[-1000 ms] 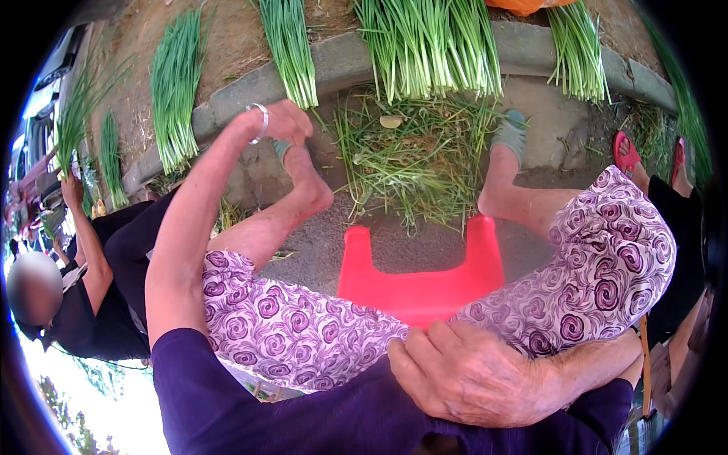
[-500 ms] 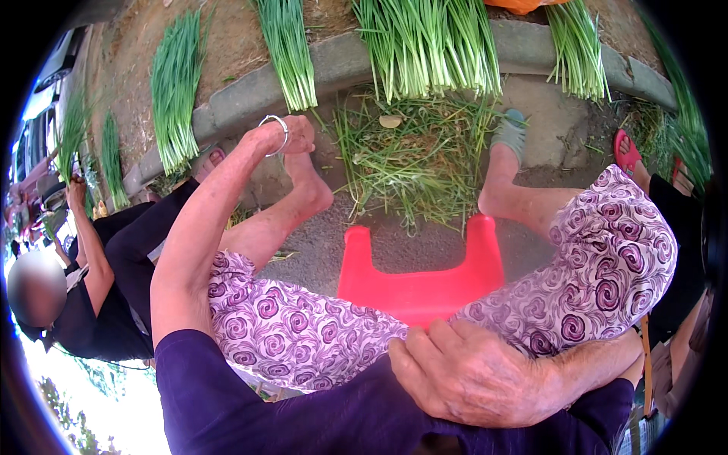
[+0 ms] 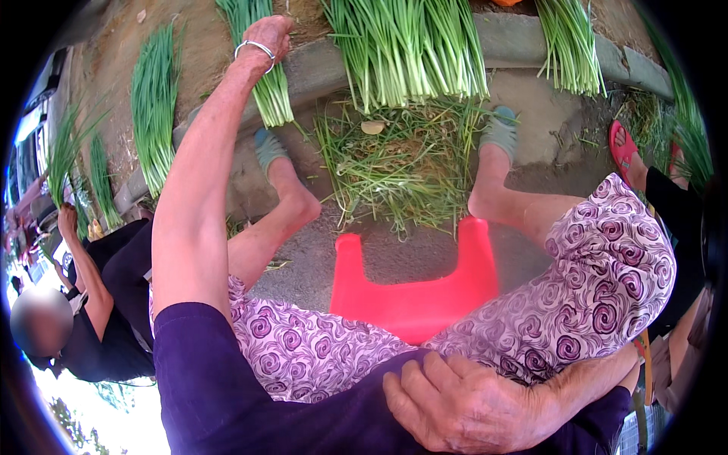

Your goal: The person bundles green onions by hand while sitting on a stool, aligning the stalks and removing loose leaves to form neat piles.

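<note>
My left hand (image 3: 267, 38), with a silver bangle (image 3: 255, 48) on its wrist, is stretched out over a bundle of green chives (image 3: 272, 97) lying across the kerb. Its fingers are curled in, and whatever is in them is hidden. In my lap lies my right hand (image 3: 464, 402), knuckles up and fingers bent against my dark purple shirt (image 3: 303, 426); the fingertips are out of sight. Between my knees stands a red plastic stool (image 3: 413, 307). Beyond it is a heap of loose green trimmings (image 3: 394, 163).
A wide pile of chives (image 3: 409, 53) lies across the kerb (image 3: 523, 42) ahead, with smaller bundles (image 3: 572, 49) (image 3: 155, 110) to either side. At left, a person in black (image 3: 102, 334) holds up some chives (image 3: 64, 159). A foot in a red slipper (image 3: 626, 152) is at right.
My left hand has moved forward and left, from above my left foot to over the bundle. My right hand stays in my lap.
</note>
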`<act>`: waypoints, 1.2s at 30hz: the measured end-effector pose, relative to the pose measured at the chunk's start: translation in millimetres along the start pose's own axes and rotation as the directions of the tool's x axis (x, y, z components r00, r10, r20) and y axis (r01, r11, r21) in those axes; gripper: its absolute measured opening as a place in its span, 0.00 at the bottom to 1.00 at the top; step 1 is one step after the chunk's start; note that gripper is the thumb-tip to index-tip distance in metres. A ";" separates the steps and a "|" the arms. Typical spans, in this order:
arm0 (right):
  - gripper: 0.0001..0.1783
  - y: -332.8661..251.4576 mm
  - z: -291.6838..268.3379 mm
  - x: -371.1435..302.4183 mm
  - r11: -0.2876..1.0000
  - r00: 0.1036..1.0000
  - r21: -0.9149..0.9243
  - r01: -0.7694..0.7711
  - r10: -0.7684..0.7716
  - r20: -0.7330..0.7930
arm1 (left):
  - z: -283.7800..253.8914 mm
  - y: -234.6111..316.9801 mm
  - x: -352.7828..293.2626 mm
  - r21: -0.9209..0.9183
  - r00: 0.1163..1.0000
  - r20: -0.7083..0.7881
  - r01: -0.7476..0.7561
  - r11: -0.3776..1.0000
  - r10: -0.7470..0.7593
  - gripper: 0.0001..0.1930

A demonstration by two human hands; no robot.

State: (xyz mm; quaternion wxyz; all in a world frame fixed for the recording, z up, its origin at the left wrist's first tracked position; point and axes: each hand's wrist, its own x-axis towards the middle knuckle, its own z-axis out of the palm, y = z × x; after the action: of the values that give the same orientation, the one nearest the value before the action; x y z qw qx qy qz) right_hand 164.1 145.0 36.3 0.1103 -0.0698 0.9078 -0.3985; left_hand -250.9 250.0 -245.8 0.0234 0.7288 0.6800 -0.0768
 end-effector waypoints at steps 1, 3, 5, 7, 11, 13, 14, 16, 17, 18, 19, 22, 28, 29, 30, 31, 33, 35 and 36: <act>0.23 1.3 -1.3 -0.8 1.000 1.000 0.001 -0.003 0.003 -0.009 | 3.4 0.6 2.1 0.038 0.999 0.022 0.026 0.999 -0.027 0.04; 0.24 1.2 4.1 0.0 0.993 0.998 0.116 -0.036 0.042 -0.048 | 5.7 -3.1 5.2 0.025 0.997 0.079 0.016 1.000 -0.017 0.06; 0.24 3.4 2.9 -8.2 0.992 0.998 0.120 -0.028 0.034 -0.048 | 8.9 -3.0 11.4 0.066 0.993 0.115 0.032 0.997 -0.040 0.08; 0.24 8.0 -1.2 -9.5 0.992 0.999 0.124 -0.015 0.021 -0.050 | 8.2 -6.1 13.1 0.100 0.994 0.098 -0.067 0.993 0.057 0.08; 0.24 9.1 1.0 -11.2 0.992 0.999 0.129 -0.007 0.013 -0.049 | 8.2 -1.3 21.2 0.225 0.983 0.143 -0.141 0.964 0.111 0.05; 0.24 9.9 1.0 -13.1 0.991 0.999 0.134 -0.007 0.014 -0.049 | 8.8 0.6 24.8 0.283 0.976 0.188 -0.157 0.946 0.106 0.04; 0.24 10.1 0.9 -13.8 0.990 0.999 0.137 -0.009 0.017 -0.051 | 9.1 1.2 26.6 0.297 0.974 0.201 -0.165 0.941 0.107 0.04; 0.24 9.9 1.1 -15.1 0.989 0.998 0.146 -0.014 0.022 -0.053 | 11.3 0.3 29.1 0.314 0.969 0.215 -0.189 0.930 0.124 0.04; 0.24 9.4 1.3 -15.6 0.988 0.998 0.152 -0.015 0.023 -0.052 | 13.3 -1.7 29.6 0.317 0.966 0.216 -0.206 0.926 0.141 0.04; 0.24 9.7 1.2 -16.0 0.987 0.998 0.158 -0.019 0.027 -0.052 | 13.7 -1.7 30.6 0.319 0.963 0.215 -0.224 0.921 0.160 0.04; 0.24 10.3 0.7 -16.3 0.987 0.998 0.162 -0.017 0.025 -0.050 | 14.4 -1.5 30.8 0.334 0.964 0.210 -0.227 0.915 0.163 0.04; 0.24 12.1 -0.5 -16.7 0.984 0.998 0.177 -0.021 0.030 -0.048 | 10.1 9.2 33.8 0.375 0.962 0.228 -0.230 0.898 0.151 0.04; 0.24 12.2 -0.6 -16.7 0.981 0.998 0.195 -0.023 0.033 -0.046 | 7.7 11.2 35.5 0.326 0.957 0.286 -0.151 0.933 0.055 0.03; 0.24 12.2 -0.5 -16.8 0.981 0.999 0.193 -0.018 0.028 -0.047 | 10.2 5.1 32.1 0.303 0.961 0.266 -0.153 0.940 0.071 0.03; 0.24 12.1 -0.1 -16.4 0.981 0.998 0.194 -0.017 0.027 -0.050 | 8.3 5.0 30.3 0.280 0.965 0.247 -0.161 0.946 0.091 0.03; 0.24 11.9 0.2 -16.5 0.980 0.998 0.196 -0.019 0.031 -0.055 | 6.3 5.3 29.1 0.237 0.978 0.179 -0.144 0.961 0.102 0.03; 0.24 11.4 0.7 -17.1 0.980 0.998 0.198 -0.019 0.032 -0.063 | 0.4 4.4 24.6 0.150 0.993 0.041 -0.113 0.982 0.108 0.04; 0.24 12.9 -1.9 -16.2 0.984 0.997 0.179 -0.012 0.025 -0.067 | -24.0 20.8 19.2 0.069 0.989 -0.026 -0.146 0.987 0.149 0.04; 0.23 12.3 -2.8 -15.6 0.986 0.997 0.168 -0.011 0.023 -0.070 | -38.4 34.1 14.7 0.030 0.984 -0.063 -0.168 0.985 0.169 0.04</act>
State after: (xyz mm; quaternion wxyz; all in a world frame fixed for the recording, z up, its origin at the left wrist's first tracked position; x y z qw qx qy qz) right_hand 177.9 158.6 31.4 0.0866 -0.0380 0.8750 -0.4748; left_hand -212.9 267.3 -212.4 -0.0013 0.7860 0.6153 -0.0590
